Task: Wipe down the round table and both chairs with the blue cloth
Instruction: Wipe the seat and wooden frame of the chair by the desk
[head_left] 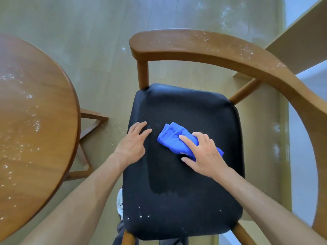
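Right hand [203, 152]: presses blue cloth [174, 138] on seat [185, 191] centre
Left hand [132, 140]: flat, released, 9 o'clock of cloth
Remaining: specks on round table [35, 121], armrest [212, 48], seat at 6 o'clock

The blue cloth [177, 138] lies bunched and folded near the middle of the chair [221, 53] seat, partly covered. The chair has a dark padded seat with white specks at its near edge and a curved wooden backrest dotted with pale flecks, perhaps dust. The round table [35, 121], brown wood with the same flecks, stands just left of the chair.
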The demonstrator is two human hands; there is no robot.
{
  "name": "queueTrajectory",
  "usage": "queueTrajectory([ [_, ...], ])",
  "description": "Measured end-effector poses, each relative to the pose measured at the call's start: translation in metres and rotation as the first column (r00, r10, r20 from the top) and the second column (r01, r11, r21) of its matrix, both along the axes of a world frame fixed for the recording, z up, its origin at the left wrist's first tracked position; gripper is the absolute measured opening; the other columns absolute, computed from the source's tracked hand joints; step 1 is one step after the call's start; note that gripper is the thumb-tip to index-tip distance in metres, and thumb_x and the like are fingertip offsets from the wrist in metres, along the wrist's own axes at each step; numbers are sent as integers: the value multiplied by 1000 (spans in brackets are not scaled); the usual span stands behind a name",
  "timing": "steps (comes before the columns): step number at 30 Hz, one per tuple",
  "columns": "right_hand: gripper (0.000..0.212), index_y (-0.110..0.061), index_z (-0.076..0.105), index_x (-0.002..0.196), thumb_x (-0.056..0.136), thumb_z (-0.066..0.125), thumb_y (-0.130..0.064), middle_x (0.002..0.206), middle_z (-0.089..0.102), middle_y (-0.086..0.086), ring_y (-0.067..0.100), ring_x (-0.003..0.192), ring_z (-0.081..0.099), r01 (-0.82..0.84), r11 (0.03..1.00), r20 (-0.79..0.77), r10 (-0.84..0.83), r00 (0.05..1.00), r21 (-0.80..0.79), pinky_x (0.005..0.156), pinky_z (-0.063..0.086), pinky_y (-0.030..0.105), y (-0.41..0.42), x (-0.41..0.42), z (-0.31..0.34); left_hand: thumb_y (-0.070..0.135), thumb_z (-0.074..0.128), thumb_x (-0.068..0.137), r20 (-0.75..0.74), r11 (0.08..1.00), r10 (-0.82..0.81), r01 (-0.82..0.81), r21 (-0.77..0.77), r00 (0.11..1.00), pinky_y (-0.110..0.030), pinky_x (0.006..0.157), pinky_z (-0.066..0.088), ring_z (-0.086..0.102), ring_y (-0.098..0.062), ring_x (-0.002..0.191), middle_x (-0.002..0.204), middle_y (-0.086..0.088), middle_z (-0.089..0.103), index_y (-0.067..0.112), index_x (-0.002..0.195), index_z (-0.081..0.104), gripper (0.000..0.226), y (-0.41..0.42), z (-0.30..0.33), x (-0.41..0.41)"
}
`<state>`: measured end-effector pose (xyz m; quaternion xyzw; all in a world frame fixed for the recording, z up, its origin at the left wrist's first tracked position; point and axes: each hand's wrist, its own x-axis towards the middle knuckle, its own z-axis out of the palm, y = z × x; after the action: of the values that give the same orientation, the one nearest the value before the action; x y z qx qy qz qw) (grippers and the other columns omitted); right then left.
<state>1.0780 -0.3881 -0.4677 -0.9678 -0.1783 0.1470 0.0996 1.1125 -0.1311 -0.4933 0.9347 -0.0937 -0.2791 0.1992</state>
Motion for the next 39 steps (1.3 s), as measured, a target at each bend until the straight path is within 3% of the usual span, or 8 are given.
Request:
queueTrajectory([
  [4,87,-21,51,138,64,74,-61,133,51,23,40,111,54,-27,982,136,53,989,-188,86,46,50,-4,-3,-12,-1,37,91,15,999,26,-26,27,1000,-28,114,22,0,-15,148,160,6,8,21,148,31,61,-5,-1,-2],
  [14,66,-25,60,126,63,76,-15,110,62,16,33,79,57,37,965,367,64,928,-261,55,46,35,-3,21,-31,10,41,92,136,974,-22,-10,227,990,-32,116,19,8,-28,146,160,-5,9,16,148,30,57,-21,-1,-18],
  [19,70,-26,33,144,81,61,-26,109,47,16,31,85,41,184,937,133,-151,980,-296,59,35,37,-4,26,-31,11,40,93,79,977,56,-71,202,995,-33,108,33,8,-25,144,159,-3,9,19,148,27,57,-31,1,-35],
  [23,64,-15,50,134,72,59,-2,92,52,15,28,72,43,154,967,188,-116,975,-202,48,36,32,3,17,-28,3,36,93,-51,987,89,-81,141,995,-34,113,29,-4,-16,148,161,6,-4,25,152,18,66,-26,2,-34],
  [28,55,-18,65,114,60,67,-12,76,57,7,23,58,49,-219,960,184,250,950,-174,41,35,27,36,-95,-30,-6,35,86,-85,992,88,-79,102,993,-31,114,23,-4,-15,148,161,7,-5,24,152,19,75,-22,0,-28],
  [34,71,-26,55,112,44,73,-17,86,55,4,21,65,47,-729,682,21,731,682,-64,47,36,27,16,-113,-18,-5,36,86,-61,992,77,-71,101,995,-36,103,42,-11,-12,147,160,12,-13,29,153,11,79,-19,-5,-38],
  [36,67,-24,62,106,41,75,-15,85,57,8,26,65,51,-560,816,79,573,816,-143,46,42,29,11,-61,-18,-7,36,84,-54,995,61,-57,84,997,-36,103,42,-11,-12,148,160,11,-13,28,153,12,81,-15,-6,-40],
  [39,49,-17,63,118,70,66,-5,102,57,17,34,77,51,79,990,216,-52,975,-120,45,43,32,10,4,-20,-10,34,84,-47,998,47,-46,31,998,-33,110,35,-8,-11,148,161,11,-8,28,152,18,80,-6,-10,-40],
])
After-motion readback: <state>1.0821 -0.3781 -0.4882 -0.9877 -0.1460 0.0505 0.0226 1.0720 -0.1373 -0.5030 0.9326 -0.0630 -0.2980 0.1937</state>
